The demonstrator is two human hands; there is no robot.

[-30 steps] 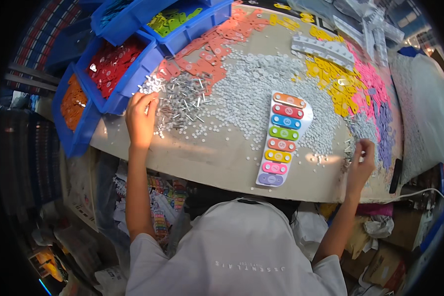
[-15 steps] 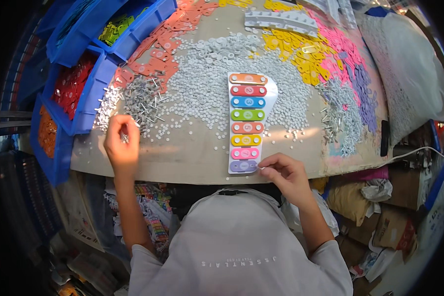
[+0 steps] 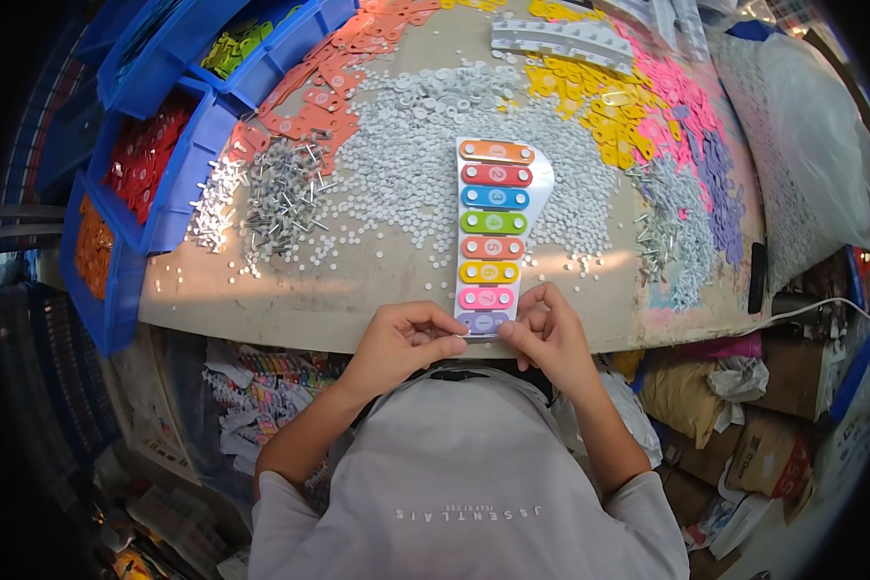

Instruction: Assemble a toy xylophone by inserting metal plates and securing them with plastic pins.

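A toy xylophone (image 3: pixel 539 184) with a white base and several coloured bars lies on the table in front of me. White round caps sit at the ends of most bars. Its nearest bar, the purple one (image 3: pixel 483 324), lies between my hands. My left hand (image 3: pixel 396 346) is closed in a pinch at this bar's left end; whatever is between the fingertips is too small to make out. At the right end my right hand (image 3: pixel 551 338) has thumb and forefinger drawn together, and what they hold, if anything, is hidden.
Small white caps (image 3: pixel 406 184) spread across the table beyond the xylophone. Metal pins (image 3: pixel 285 198) lie in heaps at left and right. Orange, yellow (image 3: pixel 623 126), pink and purple bars are piled around. Blue bins (image 3: pixel 188 169) stand at left, a white sack (image 3: pixel 793 135) at right.
My left hand has come from beside the pin heap at left to the purple bar's left end. My right hand stays by the bar's right end, its fingers now more upright.
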